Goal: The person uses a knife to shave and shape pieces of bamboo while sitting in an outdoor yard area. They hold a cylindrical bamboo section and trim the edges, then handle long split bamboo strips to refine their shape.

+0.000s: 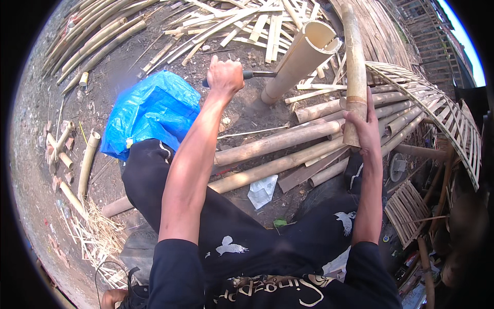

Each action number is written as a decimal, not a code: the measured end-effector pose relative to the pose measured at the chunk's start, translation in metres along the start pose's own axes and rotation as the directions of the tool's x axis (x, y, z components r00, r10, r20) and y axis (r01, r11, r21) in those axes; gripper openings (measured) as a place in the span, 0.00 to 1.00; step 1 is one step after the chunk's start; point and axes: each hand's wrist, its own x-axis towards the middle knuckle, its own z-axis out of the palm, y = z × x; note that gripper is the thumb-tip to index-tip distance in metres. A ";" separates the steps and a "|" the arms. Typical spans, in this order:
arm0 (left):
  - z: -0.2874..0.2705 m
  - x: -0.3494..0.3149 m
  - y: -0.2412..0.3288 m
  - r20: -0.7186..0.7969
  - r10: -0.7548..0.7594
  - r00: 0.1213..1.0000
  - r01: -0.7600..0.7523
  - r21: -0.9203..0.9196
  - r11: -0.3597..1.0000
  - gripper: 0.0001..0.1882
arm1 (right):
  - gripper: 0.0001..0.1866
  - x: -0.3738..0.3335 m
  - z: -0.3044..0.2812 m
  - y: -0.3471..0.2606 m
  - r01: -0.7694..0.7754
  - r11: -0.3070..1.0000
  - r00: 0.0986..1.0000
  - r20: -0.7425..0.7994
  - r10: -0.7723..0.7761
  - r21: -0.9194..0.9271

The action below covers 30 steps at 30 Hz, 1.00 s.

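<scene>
My left hand (225, 77) is a fist around the dark handle of a knife-like tool (260, 74). Its narrow blade points right and reaches a thick upright bamboo tube (293, 64); whether it touches the tube I cannot tell. That tube stands on the ground, hollow at the top, with a split in its rim. On the right, my right hand (364, 126) grips the lower end of a long bamboo pole (355, 67), thumb in front. The pole slants up and away from me. The fingers behind it are partly hidden.
Bamboo poles (278, 147) lie in front of my legs. A blue tarp (152, 105) is beside my left knee. Split strips (226, 26) are heaped at the back, more poles (98, 46) far left. A woven bamboo lattice (437, 105) curves along the right.
</scene>
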 end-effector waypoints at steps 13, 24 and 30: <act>0.014 -0.030 -0.024 0.005 -0.075 0.997 0.075 -0.011 0.997 0.06 | 0.59 -0.046 0.080 0.146 0.102 0.893 0.993 0.100 -0.064 -0.438; 0.011 0.017 0.047 -0.251 -0.035 0.967 0.023 -0.052 0.998 0.07 | 0.55 -0.084 -0.031 -0.015 0.121 0.990 0.969 -0.206 -0.134 -0.076; 0.015 0.041 0.080 -0.359 0.067 0.931 -0.083 -0.030 0.996 0.09 | 0.56 -0.134 -0.013 -0.078 0.423 0.842 0.812 -0.272 -0.516 -0.334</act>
